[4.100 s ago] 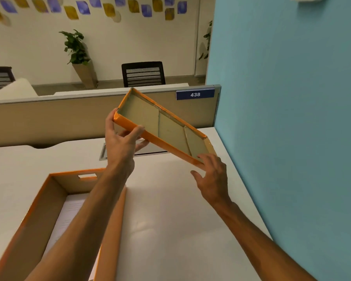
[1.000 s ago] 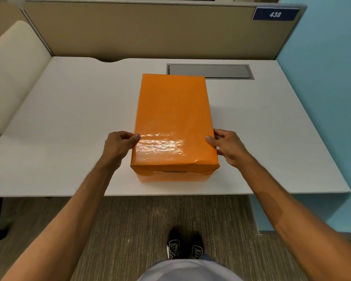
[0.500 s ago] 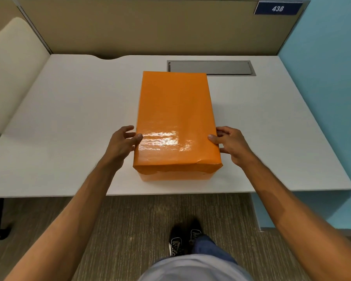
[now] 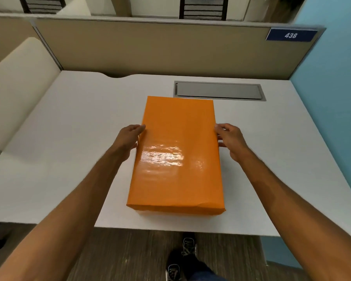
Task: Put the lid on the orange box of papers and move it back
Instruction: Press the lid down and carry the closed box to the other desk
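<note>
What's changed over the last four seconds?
The lid, then held tilted in the air, now covers the box on the desk. Since a second ago, the left hand and right hand have slid forward along its sides, the box apparently pushed back. The lid stays closed.

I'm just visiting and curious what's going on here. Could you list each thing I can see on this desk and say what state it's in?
Orange box: closed, lid on, flat on the desk.
Lid: seated on the box, near right corner slightly dented.
Left hand: pressed against the box's left side.
Right hand: against the box's right side.
Cable hatch: shut.
Desk: bears the box.
</note>
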`<action>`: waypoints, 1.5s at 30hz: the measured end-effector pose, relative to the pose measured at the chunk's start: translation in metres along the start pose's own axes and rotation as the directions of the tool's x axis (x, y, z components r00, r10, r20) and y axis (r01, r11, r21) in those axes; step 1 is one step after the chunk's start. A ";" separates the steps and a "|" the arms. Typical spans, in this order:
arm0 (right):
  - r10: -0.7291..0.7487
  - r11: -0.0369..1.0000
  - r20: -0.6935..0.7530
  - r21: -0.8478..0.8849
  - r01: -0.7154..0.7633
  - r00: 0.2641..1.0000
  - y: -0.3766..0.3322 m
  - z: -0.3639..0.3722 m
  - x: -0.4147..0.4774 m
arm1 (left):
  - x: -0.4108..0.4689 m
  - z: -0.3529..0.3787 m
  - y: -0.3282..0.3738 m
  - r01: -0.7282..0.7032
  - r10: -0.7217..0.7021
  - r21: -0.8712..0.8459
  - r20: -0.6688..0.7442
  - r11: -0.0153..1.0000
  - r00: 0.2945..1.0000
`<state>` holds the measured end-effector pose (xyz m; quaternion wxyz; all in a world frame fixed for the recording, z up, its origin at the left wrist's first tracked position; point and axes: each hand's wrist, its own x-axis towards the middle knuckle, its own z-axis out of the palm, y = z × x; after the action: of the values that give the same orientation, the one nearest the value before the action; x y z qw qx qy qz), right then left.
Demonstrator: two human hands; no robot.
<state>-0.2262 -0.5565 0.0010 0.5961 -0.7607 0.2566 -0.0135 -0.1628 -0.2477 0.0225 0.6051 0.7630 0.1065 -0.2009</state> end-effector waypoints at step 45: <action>0.099 0.985 0.068 0.134 -0.107 0.993 0.036 -0.001 -0.064 | -0.050 -0.012 -0.054 -0.015 0.013 0.050 0.027 0.999 1.000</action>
<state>-0.2952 -0.5374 -0.0129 0.6544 -0.7036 0.2760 0.0229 -0.2271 -0.2187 -0.0010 0.5885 0.7759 0.0880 -0.2094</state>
